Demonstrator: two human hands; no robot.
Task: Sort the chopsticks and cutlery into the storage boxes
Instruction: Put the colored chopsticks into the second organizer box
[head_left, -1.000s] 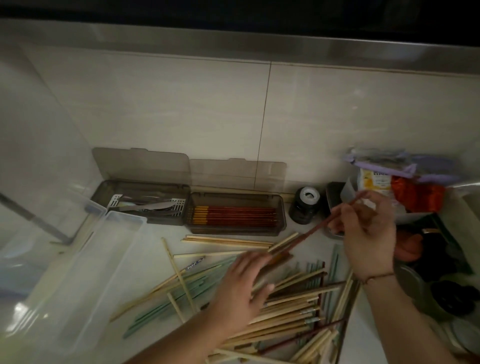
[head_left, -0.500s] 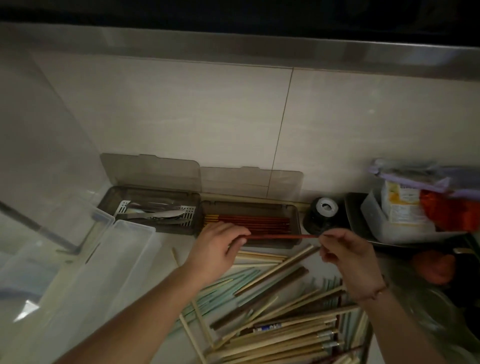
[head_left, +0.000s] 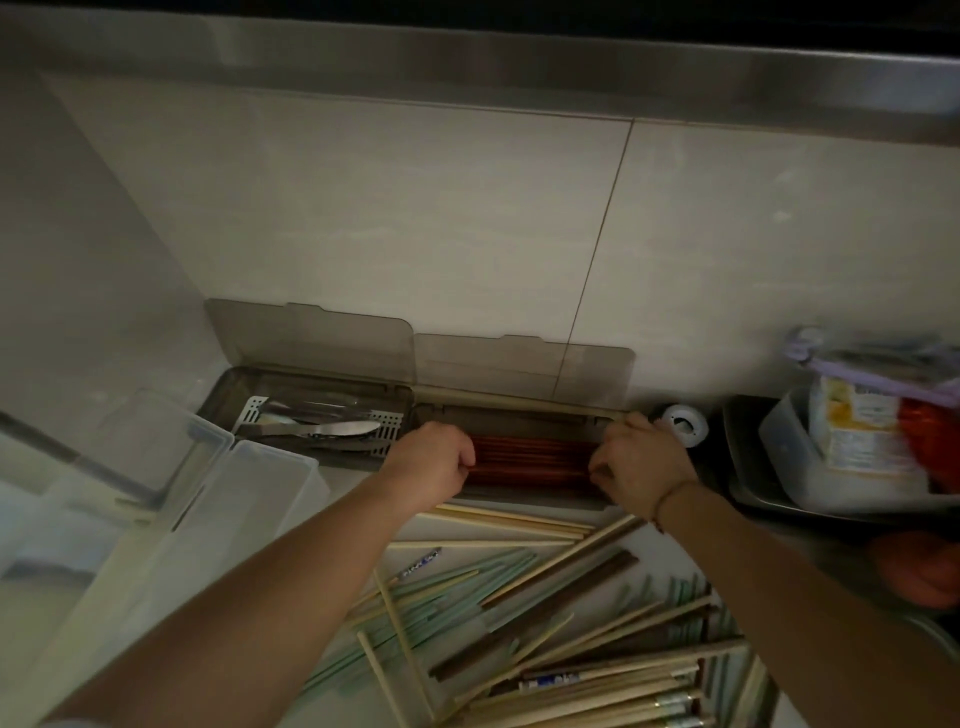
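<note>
A: What was changed since a moment ago?

B: The red chopstick (head_left: 530, 470), held in the air before, is now lowered into the right storage box (head_left: 519, 415); its ends are pinched by the left hand (head_left: 434, 457) and the right hand (head_left: 636, 462), both with curled fingers; so one more piece is nearly sorted.

A: And the materials?

B: The box is smoky plastic with an open lid; metal cutlery (head_left: 322, 428) is kept in the left box (head_left: 311, 382); pale wooden and green chopsticks (head_left: 545, 623), thin and straight, are scattered on the counter (head_left: 358, 478).
</note>
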